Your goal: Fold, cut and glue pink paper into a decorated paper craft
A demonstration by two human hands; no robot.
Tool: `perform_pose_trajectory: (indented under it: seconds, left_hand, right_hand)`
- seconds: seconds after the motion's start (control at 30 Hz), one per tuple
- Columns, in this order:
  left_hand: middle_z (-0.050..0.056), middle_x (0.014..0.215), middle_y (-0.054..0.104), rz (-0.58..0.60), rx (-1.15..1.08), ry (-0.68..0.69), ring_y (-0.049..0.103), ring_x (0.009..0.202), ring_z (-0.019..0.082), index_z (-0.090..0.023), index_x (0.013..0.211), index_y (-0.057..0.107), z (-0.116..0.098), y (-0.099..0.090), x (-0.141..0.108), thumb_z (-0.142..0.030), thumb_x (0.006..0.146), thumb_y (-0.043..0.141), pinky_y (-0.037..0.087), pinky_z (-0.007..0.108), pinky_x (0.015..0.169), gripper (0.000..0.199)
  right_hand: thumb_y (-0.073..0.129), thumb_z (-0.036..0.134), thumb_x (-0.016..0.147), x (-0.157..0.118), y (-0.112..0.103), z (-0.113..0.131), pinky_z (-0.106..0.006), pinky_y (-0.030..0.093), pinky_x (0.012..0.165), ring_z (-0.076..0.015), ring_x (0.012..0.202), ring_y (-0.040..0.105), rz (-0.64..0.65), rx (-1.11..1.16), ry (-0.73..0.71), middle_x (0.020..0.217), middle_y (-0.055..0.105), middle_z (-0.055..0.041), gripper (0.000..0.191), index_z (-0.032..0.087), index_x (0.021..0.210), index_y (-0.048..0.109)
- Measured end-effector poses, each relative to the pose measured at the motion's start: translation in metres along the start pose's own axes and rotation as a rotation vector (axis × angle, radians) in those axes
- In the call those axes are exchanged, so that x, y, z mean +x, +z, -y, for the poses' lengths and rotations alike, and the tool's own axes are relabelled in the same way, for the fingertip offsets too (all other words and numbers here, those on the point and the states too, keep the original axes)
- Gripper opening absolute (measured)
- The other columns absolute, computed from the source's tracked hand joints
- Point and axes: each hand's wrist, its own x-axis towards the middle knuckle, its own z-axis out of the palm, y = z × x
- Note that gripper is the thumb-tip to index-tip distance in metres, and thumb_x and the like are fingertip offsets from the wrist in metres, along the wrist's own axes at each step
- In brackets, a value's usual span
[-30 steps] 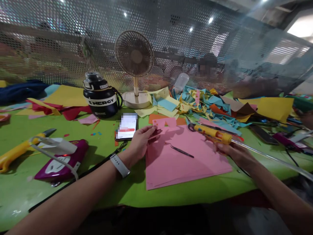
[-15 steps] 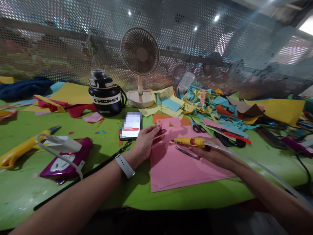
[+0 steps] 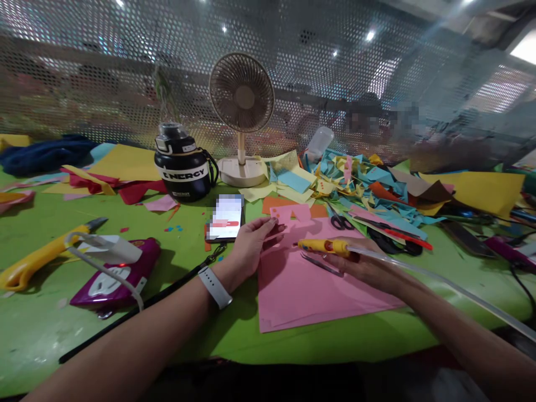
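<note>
My right hand (image 3: pixel 368 268) is closed round a yellow pen-style glue gun (image 3: pixel 322 246), whose tip points left. A long clear glue stick (image 3: pixel 402 261) runs from its rear over my wrist. Dark tweezers (image 3: pixel 320 264) reach out from under that hand, above the pink sheets; whether my fingers grip them I cannot tell. Left of the glue gun's tip, my left hand (image 3: pixel 253 240) has thumb and forefinger pinched together; anything between them is too small to make out. Both hands are at the stacked pink paper (image 3: pixel 310 298). A cut pink piece (image 3: pixel 288 212) lies at its far edge.
Black scissors (image 3: pixel 342 222) and a heap of paper scraps (image 3: pixel 355 178) lie beyond the sheets. A phone (image 3: pixel 226 218), black bottle (image 3: pixel 184 173) and fan (image 3: pixel 242 111) stand behind my left hand. At left are a purple power strip (image 3: pixel 146 262) and yellow-handled tool (image 3: pixel 42 257).
The view has shifted slightly, so things sit a little lower. Both hands keep nearly the same place and grip; the glue gun has barely moved.
</note>
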Motion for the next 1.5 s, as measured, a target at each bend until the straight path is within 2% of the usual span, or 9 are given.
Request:
perform_pose_trajectory:
  seconds: [0.1, 0.2, 0.3, 0.47, 0.6, 0.93, 1.03, 1.13, 1.5]
  left_hand:
    - [0.006, 0.078, 0.072, -0.005, 0.004, 0.015, 0.069, 0.078, 0.017, -0.016, 0.075, 0.066, 0.001, 0.0, 0.002, -0.019, 0.075, 0.072, 0.054, 0.028, 0.071, 0.006]
    - [0.006, 0.078, 0.071, -0.008, 0.018, 0.045, 0.068, 0.079, 0.017, -0.016, 0.075, 0.066, 0.002, 0.0, 0.002, -0.018, 0.076, 0.071, 0.054, 0.029, 0.072, 0.006]
    - [0.008, 0.081, 0.072, 0.036, 0.092, 0.02, 0.069, 0.078, 0.018, -0.015, 0.077, 0.067, 0.003, 0.001, 0.0, -0.021, 0.076, 0.071, 0.053, 0.028, 0.068, 0.007]
    - [0.008, 0.082, 0.073, 0.136, 0.146, 0.011, 0.069, 0.08, 0.019, -0.016, 0.082, 0.067, 0.004, -0.001, -0.003, -0.026, 0.075, 0.072, 0.051, 0.027, 0.066, 0.013]
    - [0.007, 0.084, 0.073, 0.149, 0.158, 0.002, 0.069, 0.08, 0.018, -0.017, 0.085, 0.067, 0.004, 0.0, -0.004, -0.026, 0.077, 0.071, 0.051, 0.026, 0.066, 0.013]
    - [0.004, 0.079, 0.071, 0.189, 0.166, -0.015, 0.07, 0.073, 0.016, -0.016, 0.08, 0.065, 0.002, 0.002, -0.007, -0.021, 0.078, 0.068, 0.048, 0.02, 0.055, 0.007]
    - [0.005, 0.079, 0.072, 0.199, 0.174, -0.027, 0.07, 0.072, 0.016, -0.016, 0.082, 0.065, 0.002, 0.002, -0.006, -0.021, 0.078, 0.069, 0.048, 0.02, 0.056, 0.008]
    - [0.005, 0.079, 0.073, 0.199, 0.163, -0.029, 0.07, 0.074, 0.015, -0.016, 0.081, 0.066, 0.003, 0.002, -0.005, -0.02, 0.078, 0.069, 0.049, 0.02, 0.057, 0.006]
    - [0.005, 0.078, 0.074, 0.204, 0.094, -0.055, 0.069, 0.072, 0.013, -0.014, 0.079, 0.068, 0.003, 0.005, -0.006, -0.015, 0.078, 0.069, 0.052, 0.02, 0.06, 0.002]
  right_hand:
    - [0.052, 0.056, 0.083, -0.005, -0.009, 0.004, -0.025, 0.049, 0.046, -0.0174, 0.055, 0.061, 0.029, -0.022, 0.065, 0.064, 0.066, -0.0004, 0.041, 0.023, 0.102, 0.071]
    - [0.053, 0.057, 0.082, -0.008, -0.016, 0.007, -0.027, 0.052, 0.052, -0.0203, 0.06, 0.064, -0.059, -0.055, 0.045, 0.069, 0.069, -0.0022, 0.041, 0.022, 0.095, 0.072]
    - [0.053, 0.056, 0.082, -0.008, -0.016, 0.01, -0.03, 0.054, 0.058, -0.0224, 0.065, 0.065, -0.133, -0.076, 0.003, 0.073, 0.07, -0.0033, 0.039, 0.022, 0.089, 0.071]
    - [0.053, 0.054, 0.083, -0.003, -0.007, 0.016, -0.034, 0.054, 0.06, -0.0237, 0.065, 0.066, -0.197, -0.123, -0.048, 0.071, 0.071, -0.0042, 0.039, 0.021, 0.093, 0.071]
    - [0.054, 0.051, 0.084, 0.003, -0.003, 0.017, -0.031, 0.054, 0.062, -0.0217, 0.07, 0.067, -0.175, -0.095, -0.084, 0.084, 0.073, -0.004, 0.039, 0.021, 0.103, 0.07]
    - [0.053, 0.051, 0.085, 0.007, -0.005, 0.016, -0.027, 0.051, 0.057, -0.0195, 0.066, 0.066, -0.166, -0.133, -0.084, 0.079, 0.072, -0.0034, 0.036, 0.021, 0.094, 0.07]
    - [0.053, 0.049, 0.086, 0.007, -0.005, 0.014, -0.025, 0.05, 0.056, -0.0172, 0.065, 0.064, -0.166, -0.148, -0.133, 0.079, 0.071, -0.0029, 0.035, 0.021, 0.097, 0.069]
    - [0.055, 0.048, 0.086, 0.006, -0.004, 0.01, -0.024, 0.047, 0.049, -0.0146, 0.056, 0.06, -0.168, -0.135, -0.139, 0.07, 0.068, -0.0015, 0.033, 0.022, 0.1, 0.069]
    - [0.055, 0.049, 0.086, 0.005, -0.001, 0.005, -0.024, 0.044, 0.048, -0.0145, 0.054, 0.057, -0.186, -0.145, -0.142, 0.066, 0.065, -0.0014, 0.034, 0.023, 0.103, 0.069]
